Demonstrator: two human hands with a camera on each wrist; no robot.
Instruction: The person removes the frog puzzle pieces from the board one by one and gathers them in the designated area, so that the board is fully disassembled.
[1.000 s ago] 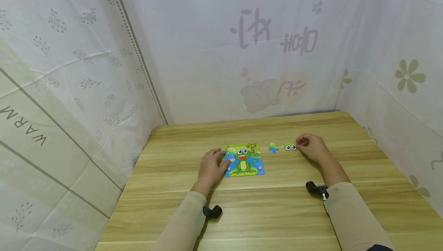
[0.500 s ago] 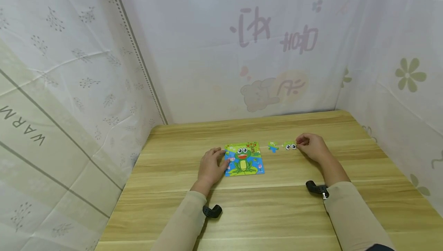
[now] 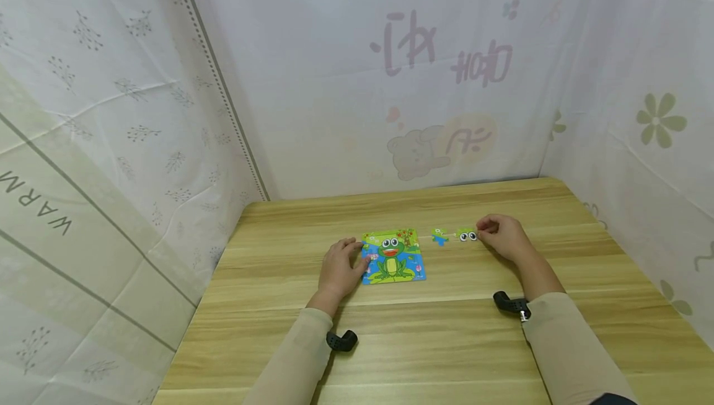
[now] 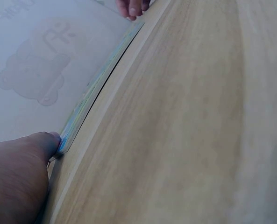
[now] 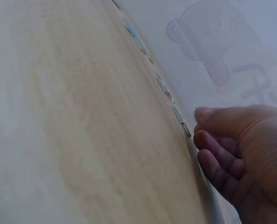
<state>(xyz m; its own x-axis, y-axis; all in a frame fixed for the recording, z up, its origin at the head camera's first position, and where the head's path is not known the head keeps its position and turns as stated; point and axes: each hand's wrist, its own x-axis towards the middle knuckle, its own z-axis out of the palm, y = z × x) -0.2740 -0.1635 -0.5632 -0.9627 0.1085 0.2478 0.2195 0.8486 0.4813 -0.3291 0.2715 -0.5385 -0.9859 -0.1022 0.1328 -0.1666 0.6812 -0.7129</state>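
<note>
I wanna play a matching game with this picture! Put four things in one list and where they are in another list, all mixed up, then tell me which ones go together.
Things:
1. the frog picture
2. the eye piece
3. the green-and-blue piece
4. the bear

Places:
A. between the frog picture and the eye piece
B. on the cloth behind the table
C. touched by the left hand
D. closest to the right hand

Right pairs: 1-C, 2-D, 3-A, 4-B.
</note>
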